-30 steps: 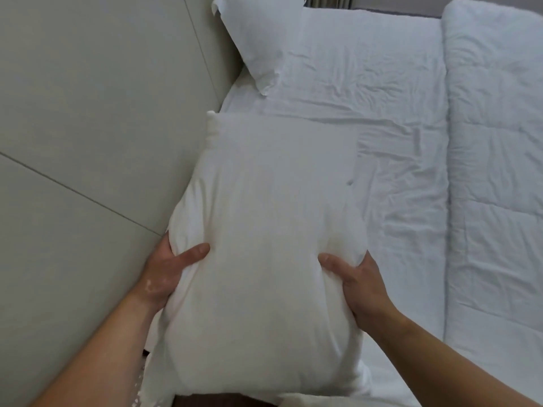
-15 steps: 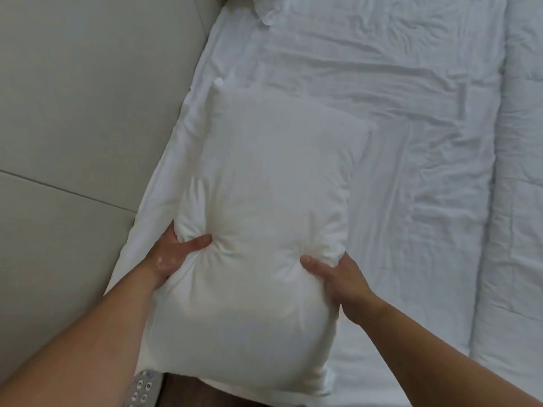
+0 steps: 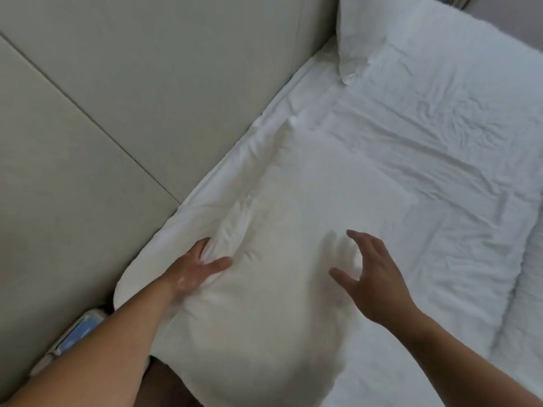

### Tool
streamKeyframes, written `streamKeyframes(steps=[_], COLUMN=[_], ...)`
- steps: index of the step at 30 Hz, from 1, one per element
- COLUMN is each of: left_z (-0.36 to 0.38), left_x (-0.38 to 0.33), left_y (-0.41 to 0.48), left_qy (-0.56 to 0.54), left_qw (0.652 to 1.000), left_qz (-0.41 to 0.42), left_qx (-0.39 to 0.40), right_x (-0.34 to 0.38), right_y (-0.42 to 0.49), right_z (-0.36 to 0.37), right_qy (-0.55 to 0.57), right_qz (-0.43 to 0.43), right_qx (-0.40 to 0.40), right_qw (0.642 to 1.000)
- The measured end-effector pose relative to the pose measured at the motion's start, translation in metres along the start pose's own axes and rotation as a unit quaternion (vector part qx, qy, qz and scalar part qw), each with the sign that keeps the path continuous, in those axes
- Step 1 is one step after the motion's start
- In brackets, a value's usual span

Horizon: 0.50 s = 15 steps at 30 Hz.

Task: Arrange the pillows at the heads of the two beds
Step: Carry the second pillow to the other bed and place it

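Lying flat on the bed sheet w/ one long edge against the headboard panel, near pillow, left hand pinching its wall-side edge, right hand released, fingers spread just above it, 2nd pillow propped upright well beyond both hands.

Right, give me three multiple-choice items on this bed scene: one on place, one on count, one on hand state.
1. Where does the near pillow lie?
A. flat by the headboard
B. on the floor
C. on the duvet

2. How many pillows show?
A. one
B. two
C. four

3. What is the right hand doing?
A. gripping the pillow
B. open, fingers spread
C. closed in a fist

Key:
1 A, it lies on the sheet next to the headboard.
2 B, a far pillow leans on the headboard.
3 B, only the left hand touches the pillow.
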State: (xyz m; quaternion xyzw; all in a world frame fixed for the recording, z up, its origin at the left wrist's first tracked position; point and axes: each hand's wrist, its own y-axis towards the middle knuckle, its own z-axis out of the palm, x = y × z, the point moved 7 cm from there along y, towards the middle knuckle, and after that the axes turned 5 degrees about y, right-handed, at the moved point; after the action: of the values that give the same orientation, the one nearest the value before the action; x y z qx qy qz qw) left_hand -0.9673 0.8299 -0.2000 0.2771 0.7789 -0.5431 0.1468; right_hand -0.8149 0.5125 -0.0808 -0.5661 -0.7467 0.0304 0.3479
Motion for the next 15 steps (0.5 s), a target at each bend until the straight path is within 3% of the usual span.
streamKeyframes(steps=[7, 15], left_z=[0.005, 0.009], left_x=[0.031, 0.053], left_y=[-0.010, 0.007], left_qy=[-0.072, -0.102], left_qw=[0.997, 0.995], left_qz=[-0.005, 0.013], left_qx=[-0.001, 0.010], right_x=[0.104, 0.170], right_y=[0.146, 0.252], right_z=[0.022, 0.070], right_qy=[-0.205, -0.309], right_qz=[-0.180, -0.173], right_qx=[0.150, 0.294], right_qw=[0.950, 0.888])
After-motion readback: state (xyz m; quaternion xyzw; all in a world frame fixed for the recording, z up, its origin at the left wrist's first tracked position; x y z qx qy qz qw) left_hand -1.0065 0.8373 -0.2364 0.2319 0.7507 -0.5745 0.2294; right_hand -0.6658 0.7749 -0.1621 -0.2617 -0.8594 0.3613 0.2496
